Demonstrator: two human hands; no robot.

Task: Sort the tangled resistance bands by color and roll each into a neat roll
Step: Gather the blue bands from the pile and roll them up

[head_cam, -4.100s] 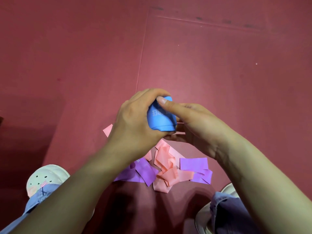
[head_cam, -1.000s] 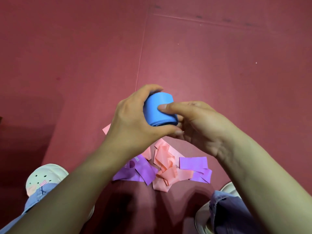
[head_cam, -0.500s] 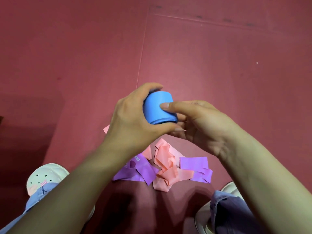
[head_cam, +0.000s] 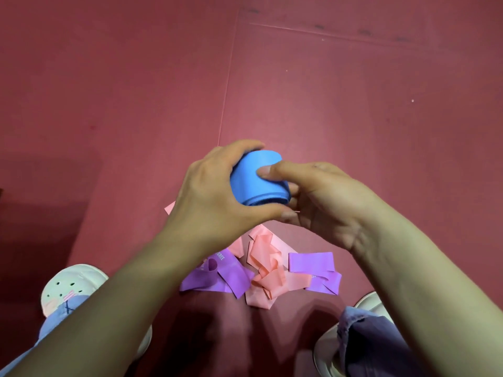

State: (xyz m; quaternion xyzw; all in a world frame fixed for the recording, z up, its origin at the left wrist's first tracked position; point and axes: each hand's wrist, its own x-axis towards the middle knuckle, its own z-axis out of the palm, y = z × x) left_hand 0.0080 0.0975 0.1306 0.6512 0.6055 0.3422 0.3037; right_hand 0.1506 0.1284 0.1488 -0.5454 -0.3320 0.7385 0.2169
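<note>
Left hand (head_cam: 212, 202): closed round the blue band (head_cam: 255, 183), thumb under its lower rim and fingers curled over the top edge. Right hand (head_cam: 321, 202): also gripping the roll from the opposite side, one fingertip (head_cam: 268, 170) pressed flat on the outer wrap and the other fingers curled behind it, partly hidden. The blue band is wound into a squat cylinder and held in the air between both hands, clear of the floor (head_cam: 353, 104). No loose tail is visible; whether the end is tucked cannot be told from this angle.

Below the hands, on the red floor, the pink bands (head_cam: 265, 268) and purple bands (head_cam: 228, 276) lie in one heap, crossing over and under each other — unsorted and unrolled. A pale shoe (head_cam: 70, 281) stands to the left of the heap, and a second one shows at the lower right edge.

Assessment: the step in hand is finishing the blue roll, and one colour of three appears nearly done. The next move calls for keeping pressure on the outer wrap while the roll is set down apart from the heap — released carelessly, the elastic may spring open. After that, pink and purple need separating before either is rolled.
</note>
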